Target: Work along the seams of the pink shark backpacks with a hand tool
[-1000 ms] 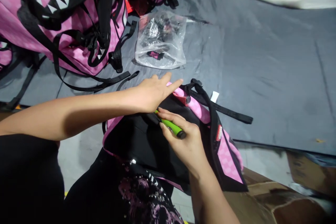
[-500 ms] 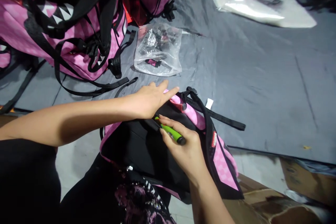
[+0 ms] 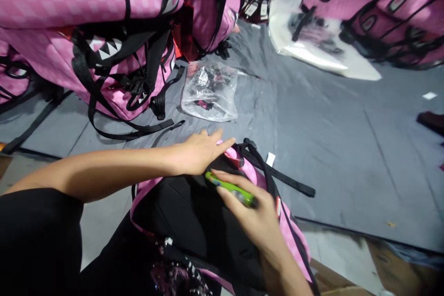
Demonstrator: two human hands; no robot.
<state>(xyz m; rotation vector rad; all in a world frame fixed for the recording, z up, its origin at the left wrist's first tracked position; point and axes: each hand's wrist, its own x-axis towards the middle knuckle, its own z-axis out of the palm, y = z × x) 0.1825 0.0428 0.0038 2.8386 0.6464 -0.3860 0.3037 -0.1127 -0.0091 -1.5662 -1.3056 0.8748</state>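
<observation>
A pink and black backpack (image 3: 194, 222) lies on my lap at the edge of a grey table cover (image 3: 347, 148). My left hand (image 3: 199, 150) rests flat on its top edge, fingers stretched out over the pink trim. My right hand (image 3: 253, 219) is closed round a green tool with a black end (image 3: 232, 189), whose tip points at the black fabric just under my left hand. A black strap (image 3: 287, 180) with a white tag runs off the backpack to the right.
More pink backpacks (image 3: 104, 32) with black straps are piled at the back left and at the back right (image 3: 381, 4). A clear plastic bag of small black parts (image 3: 210, 90) lies behind my hands. A white plastic bag (image 3: 319, 41) lies farther back.
The view has tilted up, showing more backpacks at the back. My hands have stayed on the backpack; the green tool has shifted slightly along the fabric.
</observation>
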